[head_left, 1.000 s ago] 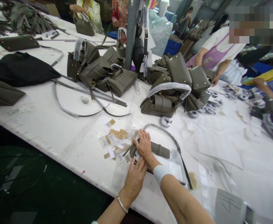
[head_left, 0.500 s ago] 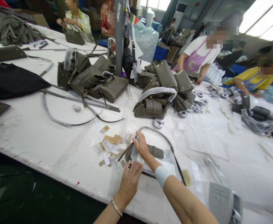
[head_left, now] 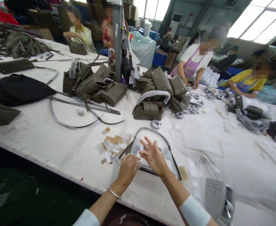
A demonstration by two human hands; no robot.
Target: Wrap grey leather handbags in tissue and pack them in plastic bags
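In front of me on the table lies an olive handbag [head_left: 129, 150], mostly hidden by a pale translucent sheet [head_left: 138, 143] and my hands. Its wrapped strap [head_left: 161, 134] arches around the far side. My right hand [head_left: 153, 156] is over the bag with fingers spread and nothing held in them. At the bag's near left corner, my left hand [head_left: 128, 169] has its fingers bent and pressed together; whatever they pinch is too small to make out. Brown and white tags [head_left: 114, 140] lie loose just left of the bag.
Finished-looking olive handbags [head_left: 149, 110] are piled beyond, around a metal post [head_left: 117, 44]. Coiled wrapped straps [head_left: 156, 124] lie near them. A grey device [head_left: 214, 196] sits at the right front. Black cloth [head_left: 20, 89] is at left. Several people work across the table.
My right hand has lifted from the bag and turned, its fingers spreading. My left hand's fingers have drawn together at the bag's corner. The view has shifted slightly.
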